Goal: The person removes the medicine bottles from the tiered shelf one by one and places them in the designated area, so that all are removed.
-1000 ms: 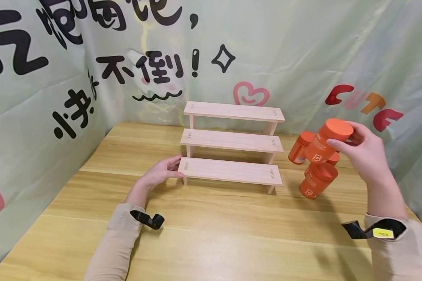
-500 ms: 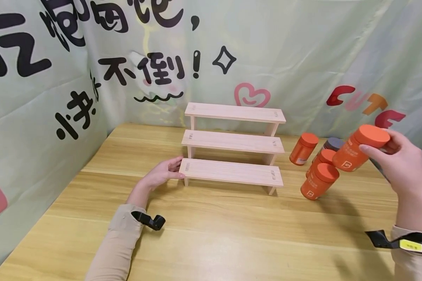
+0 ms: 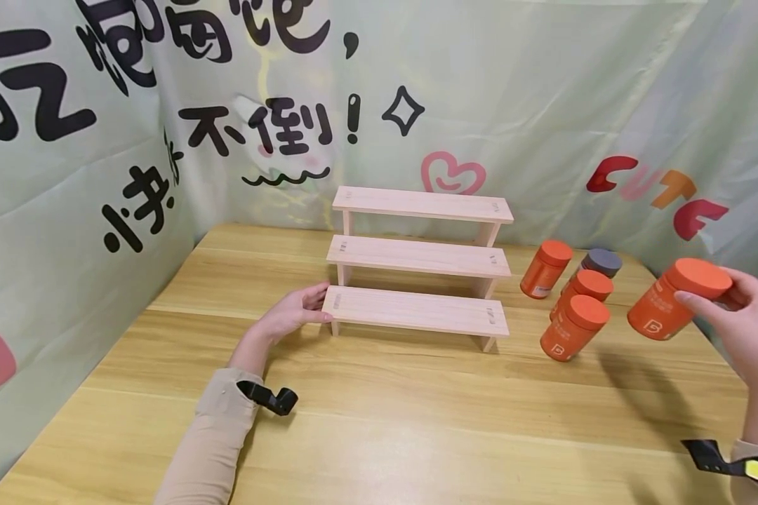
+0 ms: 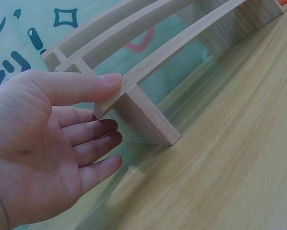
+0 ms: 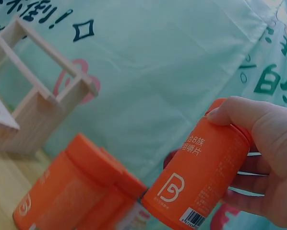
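Note:
A three-tier wooden display stand (image 3: 417,308) stands on the table. At its left end my left hand (image 3: 293,308) pinches the lowest board; the left wrist view has the thumb (image 4: 93,86) over the board's edge and the index finger beneath, the other fingers spread. My right hand (image 3: 748,326) grips an orange supplement bottle (image 3: 669,305) near its lid, tilted, at the right of the table. To its left stand more orange bottles, the front one (image 3: 573,330), one behind it (image 3: 587,287) and one farther back (image 3: 546,270). Part of a grey-lidded bottle (image 3: 601,263) shows behind them.
A pale green printed cloth (image 3: 518,91) hangs behind and to the left of the wooden table (image 3: 379,421). Both wrists carry black straps, the left strap (image 3: 268,396) with a small camera mount.
My right hand has carried the orange bottle to the right and down, away from the other bottles, uncovering the grey lid. My left hand stays on the stand.

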### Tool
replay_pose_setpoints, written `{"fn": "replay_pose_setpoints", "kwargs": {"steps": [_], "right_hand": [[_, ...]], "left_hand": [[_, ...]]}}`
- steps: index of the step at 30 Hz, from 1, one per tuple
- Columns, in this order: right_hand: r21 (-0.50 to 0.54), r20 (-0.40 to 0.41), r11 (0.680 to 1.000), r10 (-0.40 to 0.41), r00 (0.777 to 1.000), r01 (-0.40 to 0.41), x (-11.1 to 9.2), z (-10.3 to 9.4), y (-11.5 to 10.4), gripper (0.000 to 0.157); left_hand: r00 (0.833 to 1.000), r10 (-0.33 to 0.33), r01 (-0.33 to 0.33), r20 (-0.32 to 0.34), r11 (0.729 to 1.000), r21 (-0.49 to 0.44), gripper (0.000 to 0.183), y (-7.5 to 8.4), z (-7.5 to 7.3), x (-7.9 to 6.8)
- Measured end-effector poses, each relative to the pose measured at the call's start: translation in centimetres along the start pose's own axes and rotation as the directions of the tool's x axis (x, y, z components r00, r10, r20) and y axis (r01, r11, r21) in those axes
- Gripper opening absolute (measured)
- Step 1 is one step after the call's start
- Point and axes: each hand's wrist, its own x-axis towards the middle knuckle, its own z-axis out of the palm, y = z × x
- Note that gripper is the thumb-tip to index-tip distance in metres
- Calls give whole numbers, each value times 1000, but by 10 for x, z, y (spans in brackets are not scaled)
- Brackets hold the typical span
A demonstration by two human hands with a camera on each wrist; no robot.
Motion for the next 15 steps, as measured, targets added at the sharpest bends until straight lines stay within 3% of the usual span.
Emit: {"fn": "replay_pose_setpoints", "kwargs": {"steps": [4,10,13,15], "right_hand": [[-95,39,995,34,999,-30,-3,0,14,41],[-249,72,966,93,993,-72,-7,5,30,70],[-277,96,957,117,988,-86,-6,7,38,74],[-284,102,954,132,986,-99,-1,8,56,72]], "left_hand": [[1000,0,0,-2,1000,3,80,-1,0,0],[1000,10,-10,6,1000,-3,79,-3,-1,1],[1000,12,-12,8,1000,-8,79,-3,-1,1],[1000,10,-10,8,1000,-11,80,-2,-1,1]]}}
